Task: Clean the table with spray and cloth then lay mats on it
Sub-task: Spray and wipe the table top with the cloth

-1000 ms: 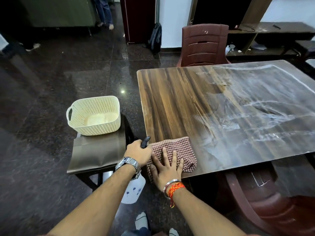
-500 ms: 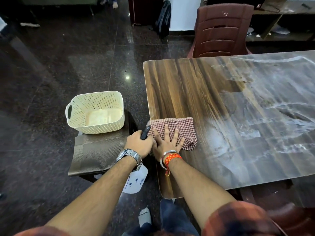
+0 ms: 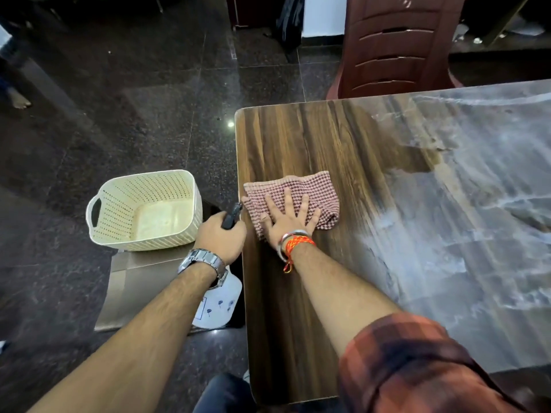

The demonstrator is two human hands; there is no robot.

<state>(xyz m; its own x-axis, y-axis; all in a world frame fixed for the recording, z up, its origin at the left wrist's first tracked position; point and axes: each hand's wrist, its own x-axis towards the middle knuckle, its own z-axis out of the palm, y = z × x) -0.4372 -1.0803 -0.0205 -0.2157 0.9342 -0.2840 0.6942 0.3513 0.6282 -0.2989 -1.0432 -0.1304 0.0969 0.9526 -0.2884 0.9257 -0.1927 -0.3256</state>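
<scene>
The red-and-white checked cloth (image 3: pixel 314 186) lies bunched on the dark wood-grain table (image 3: pixel 298 138), touching its left edge about midway along. The right hand (image 3: pixel 290 217) presses flat on it, fingers straight and spread apart, gripping nothing.

The left hand (image 3: pixel 219 238) is curled round the black trigger head of the white plastic spray bottle (image 3: pixel 219 305). The bottle hangs off the table, just beside its left edge.

Change noted: a second ago the cloth overhung the near left corner. It now sits further up the left edge, with the hand still flat on top, which is consistent with a wiping stroke along that side. The bottle has stayed in the same grip beside the edge.

Surface condition: the strip along the left edge shows bare wood grain. A whitish smeared film (image 3: pixel 477 204) covers the table's middle and right. Judgement: wiping is under way, most of the top is outstanding, and mat laying has not begun.

Surroundings: a cream perforated plastic basket (image 3: pixel 143 210) stands on a brown-grey sheet (image 3: pixel 140 290) on a low stand left of the table. Whether that sheet is a mat cannot be told. A maroon plastic chair (image 3: pixel 396 46) stands at the far edge.
</scene>
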